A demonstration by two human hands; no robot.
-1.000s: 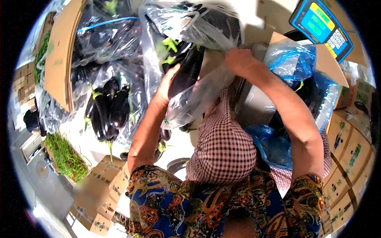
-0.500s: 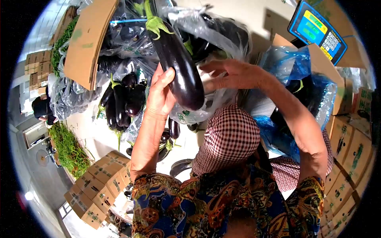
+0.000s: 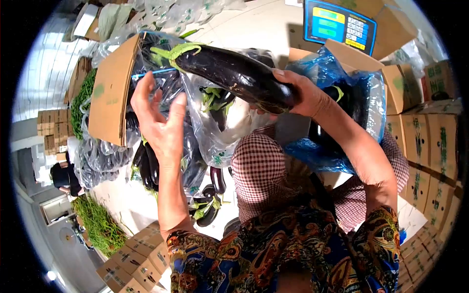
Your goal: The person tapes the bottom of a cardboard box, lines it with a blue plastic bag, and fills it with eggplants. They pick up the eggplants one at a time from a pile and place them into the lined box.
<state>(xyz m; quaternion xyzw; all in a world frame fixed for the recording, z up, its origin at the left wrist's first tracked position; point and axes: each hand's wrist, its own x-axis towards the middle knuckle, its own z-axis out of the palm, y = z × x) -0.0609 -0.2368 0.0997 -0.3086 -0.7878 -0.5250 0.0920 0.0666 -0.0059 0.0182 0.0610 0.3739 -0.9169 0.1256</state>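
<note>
A large dark eggplant [image 3: 234,73] with a green stem end lies across the view, gripped at its blunt end by my right hand [image 3: 305,93]. My left hand [image 3: 159,122] is raised left of it, fingers apart, holding nothing. Beneath the eggplant is a clear plastic bag [image 3: 202,132] with more eggplants showing in it. Right of my knee stands a box lined with blue plastic [image 3: 305,154], holding eggplants. Loose eggplants [image 3: 210,210] lie on the floor below my left hand, and others rest partly hidden behind my left forearm.
A cardboard box flap [image 3: 112,93] stands upright at left. A scale display [image 3: 339,27] is at the top right. Stacked cartons [image 3: 425,151] line the right side, with more cartons [image 3: 137,259] at lower left. Green peppers or beans [image 3: 97,224] are heaped on the left.
The eggplant has passed from my left hand to my right and turned from steep to nearly level. My left hand has let go and moved left. The view has shifted.
</note>
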